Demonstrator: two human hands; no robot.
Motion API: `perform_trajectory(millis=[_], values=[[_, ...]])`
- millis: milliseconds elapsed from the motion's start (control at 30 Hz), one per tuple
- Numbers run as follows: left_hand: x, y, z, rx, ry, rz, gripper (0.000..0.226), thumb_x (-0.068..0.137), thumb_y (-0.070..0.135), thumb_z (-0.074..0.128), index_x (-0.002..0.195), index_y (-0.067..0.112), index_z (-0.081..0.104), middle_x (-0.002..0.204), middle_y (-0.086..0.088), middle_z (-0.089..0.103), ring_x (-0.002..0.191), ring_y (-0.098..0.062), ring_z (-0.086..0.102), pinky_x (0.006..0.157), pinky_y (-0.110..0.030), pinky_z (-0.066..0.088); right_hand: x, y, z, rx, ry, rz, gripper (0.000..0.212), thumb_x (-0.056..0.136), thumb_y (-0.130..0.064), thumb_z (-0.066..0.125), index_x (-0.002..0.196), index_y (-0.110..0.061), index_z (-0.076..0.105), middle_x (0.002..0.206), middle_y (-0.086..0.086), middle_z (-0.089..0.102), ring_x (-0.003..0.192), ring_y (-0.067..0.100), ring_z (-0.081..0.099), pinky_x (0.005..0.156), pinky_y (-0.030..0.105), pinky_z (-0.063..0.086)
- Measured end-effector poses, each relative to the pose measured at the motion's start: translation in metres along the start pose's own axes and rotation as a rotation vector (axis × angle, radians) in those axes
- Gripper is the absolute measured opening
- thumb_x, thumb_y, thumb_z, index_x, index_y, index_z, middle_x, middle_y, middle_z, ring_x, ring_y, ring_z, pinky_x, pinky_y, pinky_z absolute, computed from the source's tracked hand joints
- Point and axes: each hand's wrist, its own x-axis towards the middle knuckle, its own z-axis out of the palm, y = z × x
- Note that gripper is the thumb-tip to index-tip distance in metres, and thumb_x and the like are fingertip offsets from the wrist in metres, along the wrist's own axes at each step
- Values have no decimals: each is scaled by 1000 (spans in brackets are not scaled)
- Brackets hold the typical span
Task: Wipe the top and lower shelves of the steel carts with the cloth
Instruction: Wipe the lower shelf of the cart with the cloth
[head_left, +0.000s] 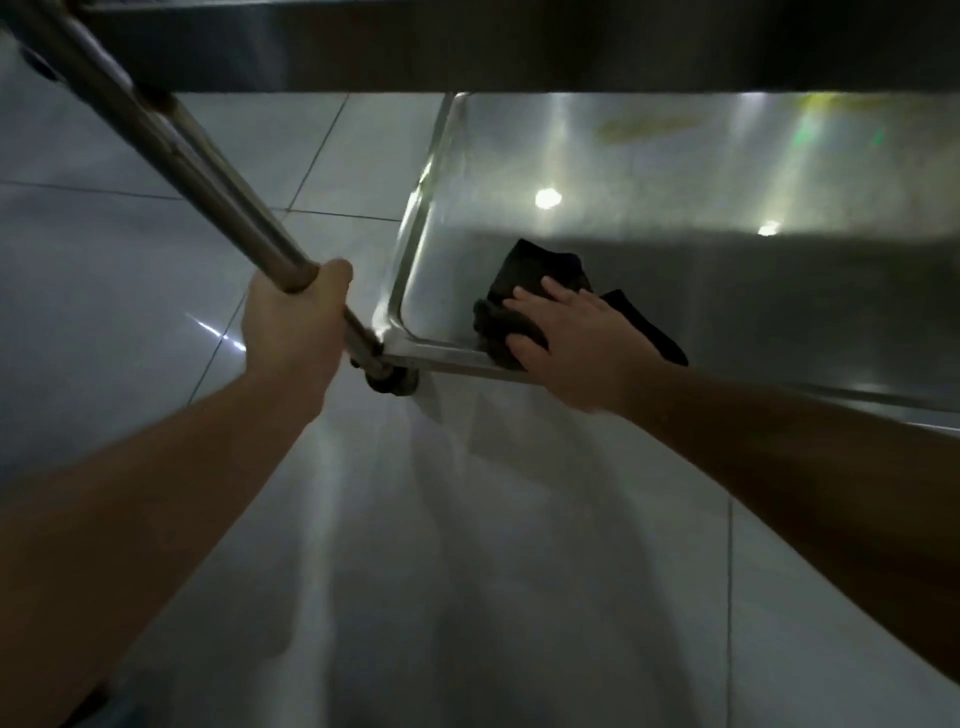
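Setting: looks like a commercial kitchen or a similar service/institutional area; exact type cannot be told. Evidence: stainless steel cart (675, 171) with raised-rim lower shelf (649, 291), tubular steel upright (171, 140) and a caster (392, 382) at the corner. Floor (130, 249) is large glossy pale tiles with thin grout lines. Dim light; ceiling lamps reflect off the steel

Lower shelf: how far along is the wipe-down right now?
Done: cannot tell; no wiped patch stands out on the lower shelf.
In hand: the right hand presses the dark cloth flat at the shelf's near left corner, while the left hand grips the cart's upright post.
Left: the shelf stretching right of the cloth; the top shelf shows only from beneath.
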Motion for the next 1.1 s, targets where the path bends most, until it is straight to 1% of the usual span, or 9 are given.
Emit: perform_trajectory(millis=[67,167,233,333,433,633,833,967,1100], values=[[-13,-8,-3,93,-17,-59,36,88,47,71,109,19,63,85,5,62,71,-8,59,59,-25,44,-20,21,-7,2,9,37,62,109,-55,30,165,-30,26,172,-5,24,160,17,10,127,40,7],[-48,-29,1,278,-12,-163,38,92,47,70,93,10,60,77,-7,54,71,-25,53,55,-31,38,-51,56,-17,-3,-12,79,62,109,-55,28,166,-31,20,173,-6,18,161,16,4,127,40,4],[-74,-36,11,389,-145,-179,37,96,40,69,85,6,59,73,-7,56,70,-27,54,55,-31,36,-72,82,-23,-9,-29,112,62,110,-56,25,166,-33,17,174,-11,13,160,12,-1,127,39,2],[-105,-25,40,572,-373,0,20,98,28,66,91,10,59,71,-3,57,62,-18,53,54,-27,37,-105,123,-35,-34,-35,154,62,109,-59,21,167,-37,16,174,-16,8,160,9,-5,130,40,2],[-135,4,72,577,-558,195,14,95,24,66,90,20,53,71,-1,57,59,-19,54,52,-28,41,-137,159,-49,-56,-31,165,63,108,-59,20,167,-35,18,174,-15,8,160,11,-3,129,40,5],[-183,47,133,701,-820,751,10,102,29,61,100,19,59,86,3,60,78,-18,56,70,-30,41,-192,217,-67,-63,31,279,64,107,-61,25,166,-37,19,172,-16,15,159,7,2,125,36,8],[-197,64,199,724,-707,860,19,105,33,57,112,17,62,113,-8,63,105,-34,63,91,-42,49,-237,254,-85,-49,112,393,70,100,-64,26,164,-36,30,170,-14,24,159,11,11,126,42,16],[-202,55,225,721,-625,868,22,103,29,61,116,11,64,115,-15,62,109,-38,60,93,-42,46,-275,295,-94,0,211,572,77,91,-69,29,161,-38,33,168,-12,30,158,16,20,122,49,26],[-210,49,243,762,-605,862,26,102,32,59,118,11,63,117,-14,58,111,-38,55,95,-45,45,-320,347,-100,31,344,817,64,100,-61,44,160,-39,32,169,-7,31,157,21,22,120,55,29]])
